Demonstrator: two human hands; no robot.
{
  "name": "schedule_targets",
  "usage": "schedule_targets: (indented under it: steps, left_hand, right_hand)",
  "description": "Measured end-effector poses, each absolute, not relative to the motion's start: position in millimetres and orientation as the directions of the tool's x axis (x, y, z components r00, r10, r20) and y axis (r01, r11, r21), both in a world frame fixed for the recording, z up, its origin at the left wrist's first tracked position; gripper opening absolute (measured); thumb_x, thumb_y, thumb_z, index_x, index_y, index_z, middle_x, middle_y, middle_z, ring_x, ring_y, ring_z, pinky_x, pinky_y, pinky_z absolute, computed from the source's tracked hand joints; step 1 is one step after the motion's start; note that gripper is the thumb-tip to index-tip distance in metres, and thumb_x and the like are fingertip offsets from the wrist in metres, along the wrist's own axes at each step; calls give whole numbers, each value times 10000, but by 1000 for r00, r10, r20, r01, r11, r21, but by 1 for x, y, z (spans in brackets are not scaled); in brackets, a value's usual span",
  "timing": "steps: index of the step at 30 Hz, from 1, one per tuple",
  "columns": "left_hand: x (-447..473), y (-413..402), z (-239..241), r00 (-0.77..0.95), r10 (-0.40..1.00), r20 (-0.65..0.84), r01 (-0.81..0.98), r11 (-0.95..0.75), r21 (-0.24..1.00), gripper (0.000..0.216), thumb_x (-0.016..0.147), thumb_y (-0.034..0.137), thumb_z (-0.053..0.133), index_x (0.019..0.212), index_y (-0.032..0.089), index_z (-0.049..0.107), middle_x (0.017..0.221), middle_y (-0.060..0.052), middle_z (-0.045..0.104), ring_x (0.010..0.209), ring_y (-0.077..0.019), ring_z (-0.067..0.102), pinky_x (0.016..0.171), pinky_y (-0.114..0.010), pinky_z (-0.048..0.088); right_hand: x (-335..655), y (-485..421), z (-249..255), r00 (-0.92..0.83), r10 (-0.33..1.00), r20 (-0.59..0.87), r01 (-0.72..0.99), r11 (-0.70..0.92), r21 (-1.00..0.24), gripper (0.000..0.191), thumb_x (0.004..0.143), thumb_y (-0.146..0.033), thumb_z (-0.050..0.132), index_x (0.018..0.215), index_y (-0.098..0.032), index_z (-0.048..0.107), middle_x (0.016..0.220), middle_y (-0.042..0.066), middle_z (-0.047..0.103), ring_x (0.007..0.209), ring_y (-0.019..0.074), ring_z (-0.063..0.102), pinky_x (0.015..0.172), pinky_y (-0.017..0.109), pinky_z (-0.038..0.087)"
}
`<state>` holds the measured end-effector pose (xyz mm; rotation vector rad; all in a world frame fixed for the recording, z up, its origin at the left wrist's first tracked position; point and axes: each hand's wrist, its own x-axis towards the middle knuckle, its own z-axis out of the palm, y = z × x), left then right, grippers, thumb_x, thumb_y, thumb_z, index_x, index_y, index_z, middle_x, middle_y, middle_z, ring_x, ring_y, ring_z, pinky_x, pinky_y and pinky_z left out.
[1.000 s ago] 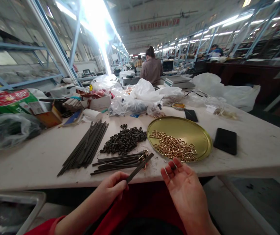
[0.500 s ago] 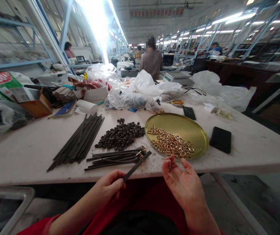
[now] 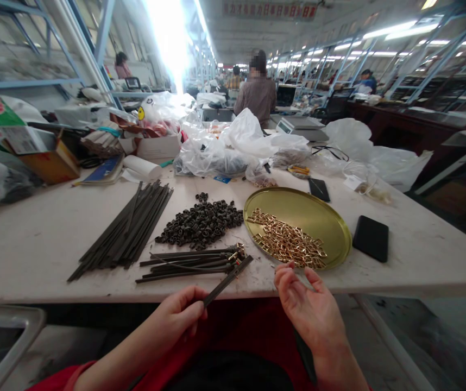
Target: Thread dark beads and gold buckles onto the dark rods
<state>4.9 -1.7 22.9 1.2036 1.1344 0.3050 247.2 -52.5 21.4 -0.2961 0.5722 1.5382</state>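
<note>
Evidently, at the front edge of the table (image 3: 33,233), the right hand (image 3: 310,304) is half curled, contents unclear; the left hand (image 3: 184,312) is closed, pinching a dark strip (image 3: 228,280). Probably light and bendable, it suits a flat thumb-and-finger hold; its long axis slants away and rightward.

Just beside the near rim of the gold tray (image 3: 322,217), the right hand (image 3: 312,309) curled its previously spread fingers inward.
</note>
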Motion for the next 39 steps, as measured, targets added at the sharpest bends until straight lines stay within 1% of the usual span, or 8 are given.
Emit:
schedule_targets:
  steps: [7,13,16,18,22,25,31,39]
  left_hand:
    - [4,-2,18,482,700,-527,345,401,848,267,709,376,528,857,154,546,652,39,527,454,-55,393,425,-179,271]
    - [7,-6,22,471,695,-543,341,425,839,296,666,386,529,838,146,532,642,45,525,428,-46,375,413,-180,256]
    - [9,-11,26,473,681,-559,366,425,828,290,654,369,517,830,140,526,620,48,520,421,-47,381,419,-185,264]
    - [10,-15,27,489,668,-561,370,423,827,273,660,349,504,830,136,523,617,46,524,428,-50,391,424,-186,269]
    - [9,-24,29,526,630,-571,361,442,821,248,698,334,475,842,136,515,606,47,526,419,-48,388,411,-183,264]
    - [7,-29,29,531,605,-594,372,463,804,226,704,304,468,852,141,520,606,50,533,401,-44,395,392,-176,257]
    - [5,-38,32,543,571,-616,350,513,784,176,701,224,464,842,149,537,663,41,575,420,-37,452,398,-159,297]
    - [12,-34,27,616,461,-639,158,722,673,312,731,350,544,939,119,579,654,-10,615,417,-53,455,389,-169,285]
  right_hand:
    - [244,-50,23,91,777,-623,-995,92,-31,272,886,-228,274,865,-123,524,741,52,586,702,139,620,694,318,579]
    - [238,-52,23,198,763,-616,-977,103,-186,277,881,-221,294,832,-139,554,750,40,604,736,138,628,763,347,558]
    - [230,-54,14,348,767,-539,-901,115,-418,180,846,-250,421,814,-161,575,761,15,615,741,132,618,768,324,544]
    - [223,-56,5,436,800,-413,-779,105,-618,122,806,-286,536,842,-182,587,780,-8,619,720,113,598,707,256,534]
    - [210,-61,-6,314,919,-239,-506,-51,-861,296,770,-417,613,977,-206,583,715,-29,606,595,79,514,541,169,438]
    - [204,-63,-7,209,943,-257,-395,-159,-905,273,746,-431,634,861,-187,591,604,-43,562,511,70,445,478,170,366]
    - [199,-67,-12,146,949,-279,-387,-205,-899,259,750,-390,614,644,-182,500,525,-59,490,473,71,377,454,187,313]
    - [187,-64,-20,53,942,-330,-347,-292,-891,275,743,-391,597,613,-193,457,498,-70,423,459,81,323,442,212,260]
